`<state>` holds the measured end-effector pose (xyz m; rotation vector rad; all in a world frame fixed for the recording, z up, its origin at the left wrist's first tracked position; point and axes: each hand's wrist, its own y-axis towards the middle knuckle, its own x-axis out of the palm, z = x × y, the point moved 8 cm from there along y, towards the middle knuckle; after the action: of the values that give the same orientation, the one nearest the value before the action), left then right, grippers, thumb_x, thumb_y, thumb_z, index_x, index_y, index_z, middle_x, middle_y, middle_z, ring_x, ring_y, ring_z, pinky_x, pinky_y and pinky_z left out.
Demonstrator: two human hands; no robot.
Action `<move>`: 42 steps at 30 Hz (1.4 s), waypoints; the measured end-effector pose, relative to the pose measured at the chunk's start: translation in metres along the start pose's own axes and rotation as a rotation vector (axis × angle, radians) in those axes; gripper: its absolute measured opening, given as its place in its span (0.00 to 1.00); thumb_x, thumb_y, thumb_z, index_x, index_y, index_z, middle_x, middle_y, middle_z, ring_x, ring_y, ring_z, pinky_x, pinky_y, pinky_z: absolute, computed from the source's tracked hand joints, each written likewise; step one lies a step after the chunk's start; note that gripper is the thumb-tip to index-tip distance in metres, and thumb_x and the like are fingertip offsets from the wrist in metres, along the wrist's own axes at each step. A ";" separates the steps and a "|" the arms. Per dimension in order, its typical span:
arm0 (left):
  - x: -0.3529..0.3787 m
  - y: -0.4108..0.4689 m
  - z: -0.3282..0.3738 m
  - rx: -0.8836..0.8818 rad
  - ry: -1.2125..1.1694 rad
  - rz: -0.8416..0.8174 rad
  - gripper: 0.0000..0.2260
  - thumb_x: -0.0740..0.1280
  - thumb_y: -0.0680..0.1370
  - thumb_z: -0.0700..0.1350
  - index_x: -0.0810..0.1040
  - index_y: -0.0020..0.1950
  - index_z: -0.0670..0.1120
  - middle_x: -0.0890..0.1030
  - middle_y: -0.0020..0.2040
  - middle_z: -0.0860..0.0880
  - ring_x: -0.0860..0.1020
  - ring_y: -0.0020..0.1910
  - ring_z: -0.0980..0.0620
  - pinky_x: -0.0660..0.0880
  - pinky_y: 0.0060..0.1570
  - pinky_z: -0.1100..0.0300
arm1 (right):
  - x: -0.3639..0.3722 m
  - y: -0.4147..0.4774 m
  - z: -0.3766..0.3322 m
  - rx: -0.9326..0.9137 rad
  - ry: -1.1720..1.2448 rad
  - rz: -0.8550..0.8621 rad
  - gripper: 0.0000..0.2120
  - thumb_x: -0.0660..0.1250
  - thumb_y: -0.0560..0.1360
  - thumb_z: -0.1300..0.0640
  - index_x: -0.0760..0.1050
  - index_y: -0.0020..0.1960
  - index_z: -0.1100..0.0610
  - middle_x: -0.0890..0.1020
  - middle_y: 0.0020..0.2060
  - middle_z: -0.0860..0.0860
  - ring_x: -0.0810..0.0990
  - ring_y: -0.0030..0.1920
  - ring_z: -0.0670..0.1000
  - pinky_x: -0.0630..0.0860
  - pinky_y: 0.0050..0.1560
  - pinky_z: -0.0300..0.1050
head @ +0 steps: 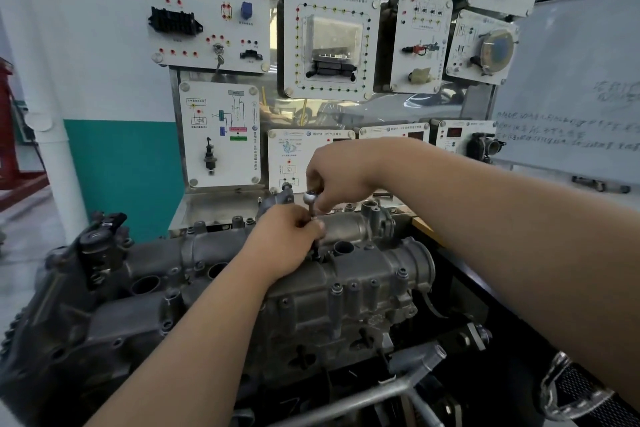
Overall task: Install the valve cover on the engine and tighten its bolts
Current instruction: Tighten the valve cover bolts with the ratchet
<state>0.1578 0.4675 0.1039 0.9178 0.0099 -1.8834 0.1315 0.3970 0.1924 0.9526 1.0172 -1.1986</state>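
Observation:
A grey metal valve cover point(363, 274) lies along the top of the engine point(311, 326) in the middle of the view. A chrome ratchet point(310, 198) with a dark extension stands upright on a bolt near the cover's centre. My left hand point(284, 239) is closed around the extension's shaft low down. My right hand point(337, 177) grips the ratchet's head from above. The bolt under the tool is hidden by the socket. Several other bolts point(353, 286) sit along the cover's front edge.
A board of white training panels point(325, 42) rises just behind the engine. A whiteboard point(571, 90) stands at the right. A white pipe point(59, 163) and a teal wall are at the left. A metal stand bar point(363, 395) crosses below the engine.

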 end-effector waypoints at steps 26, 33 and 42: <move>-0.003 0.000 -0.003 -0.036 -0.079 0.033 0.07 0.67 0.76 0.47 0.83 0.42 0.48 0.84 0.38 0.49 0.80 0.39 0.52 0.74 0.42 0.59 | -0.003 0.001 -0.013 -0.069 0.052 0.023 0.13 0.72 0.73 0.46 0.79 0.51 0.54 0.78 0.38 0.44 0.74 0.37 0.45 0.64 0.33 0.39; -0.004 0.005 0.005 0.015 0.164 0.048 0.09 0.63 0.77 0.48 0.79 0.42 0.46 0.81 0.39 0.47 0.78 0.43 0.46 0.75 0.42 0.56 | -0.001 0.003 -0.004 0.118 0.031 0.074 0.25 0.64 0.75 0.38 0.72 0.31 0.56 0.74 0.18 0.47 0.75 0.28 0.48 0.62 0.28 0.41; 0.001 0.007 0.007 0.054 0.174 0.056 0.08 0.61 0.79 0.47 0.77 0.45 0.45 0.80 0.40 0.47 0.77 0.41 0.48 0.68 0.36 0.64 | 0.010 0.007 -0.002 0.094 0.004 -0.026 0.24 0.58 0.79 0.41 0.75 0.34 0.58 0.76 0.19 0.47 0.78 0.24 0.49 0.66 0.30 0.42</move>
<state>0.1591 0.4603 0.1114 1.1055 0.0376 -1.7549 0.1387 0.3970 0.1822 1.0181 0.9862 -1.2755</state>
